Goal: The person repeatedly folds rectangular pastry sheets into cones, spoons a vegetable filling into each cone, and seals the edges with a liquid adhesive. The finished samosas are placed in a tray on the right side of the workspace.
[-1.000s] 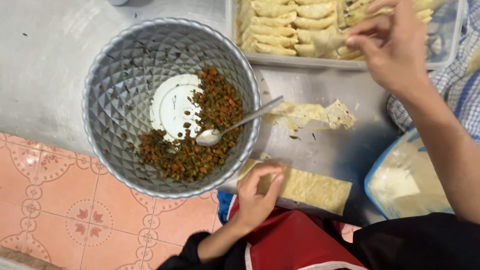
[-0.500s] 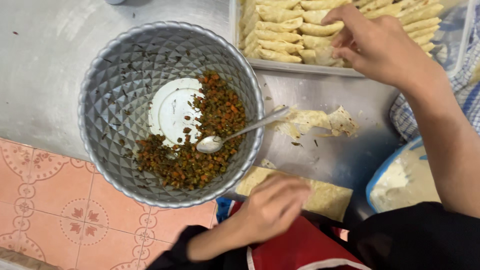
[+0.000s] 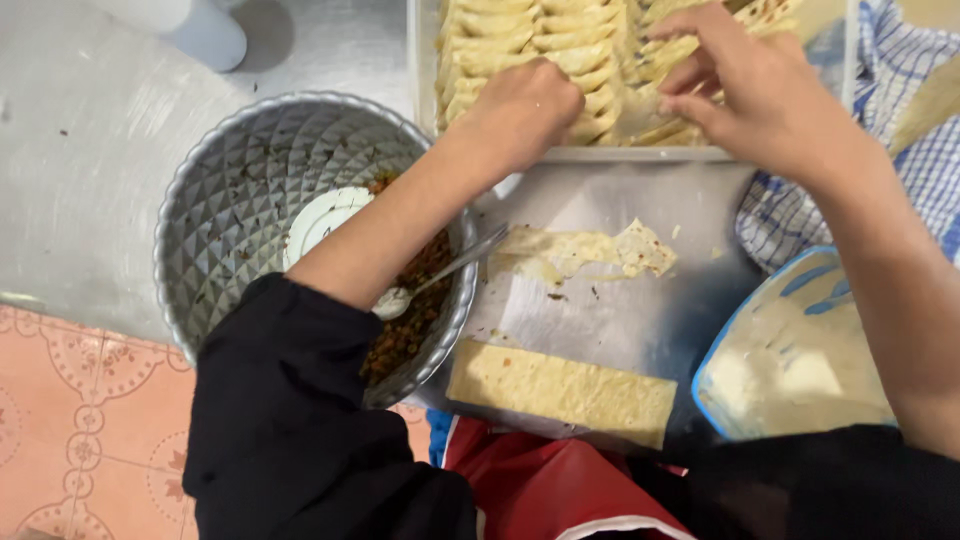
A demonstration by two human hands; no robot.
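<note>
My left hand (image 3: 525,105) is curled into a fist, knuckles resting on the folded pastries (image 3: 500,40) in a clear tray (image 3: 600,153) at the top. My right hand (image 3: 760,85) hovers over the same tray's right side, fingers apart, tips touching the pastries. My left forearm crosses a patterned metal bowl (image 3: 230,200) that holds brown vegetable filling (image 3: 410,330) and a spoon (image 3: 450,270). A flat pastry strip (image 3: 560,390) lies on the steel surface near me. A torn, smeared pastry piece (image 3: 590,250) lies mid-surface.
A blue-and-white plastic bag (image 3: 790,350) with pale paste sits at the right, beside a blue checked cloth (image 3: 900,150). A white cylinder (image 3: 190,25) stands at the top left. Orange patterned tiles (image 3: 80,420) lie at the bottom left, red cloth (image 3: 540,480) on my lap.
My left hand has left the pastry strip near me and reached up across the bowl to the tray. My right hand has come down onto the pastries in the tray.
</note>
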